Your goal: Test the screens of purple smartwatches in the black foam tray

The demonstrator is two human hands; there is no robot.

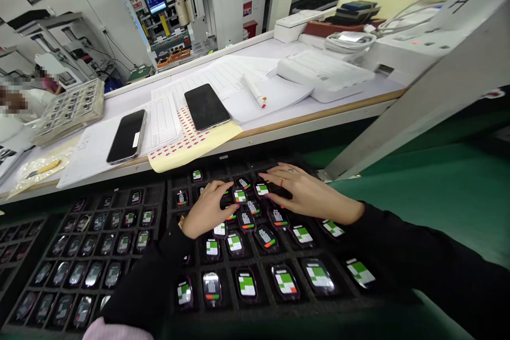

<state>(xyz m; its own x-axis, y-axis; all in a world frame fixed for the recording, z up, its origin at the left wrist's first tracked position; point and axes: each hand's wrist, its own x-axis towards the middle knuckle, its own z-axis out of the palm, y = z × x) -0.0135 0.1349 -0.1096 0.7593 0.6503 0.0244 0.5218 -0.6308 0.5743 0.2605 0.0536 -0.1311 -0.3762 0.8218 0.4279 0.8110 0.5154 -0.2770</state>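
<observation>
Both my hands are over a black divided tray (265, 263) of smartwatch bodies without straps, many with lit screens. My left hand (209, 210) curves its thumb and index finger round the edge of a watch body (239, 195) with a green and white screen. To its right, my right hand (303, 191) has a second watch body (262, 189) between thumb and fingertips. Just below the hands lie several more, among them a dark-screened watch body (247, 219) with white text and an orange-green strip. The undersides of both held pieces are hidden.
A second divided tray (95, 247) of watch bodies is at the left. Above the trays, a shelf edge (279, 126) carries two phones (207, 106), papers, a marker (254, 90) and a white box. A slanted post (410, 74) stands at right. Another person sits far left.
</observation>
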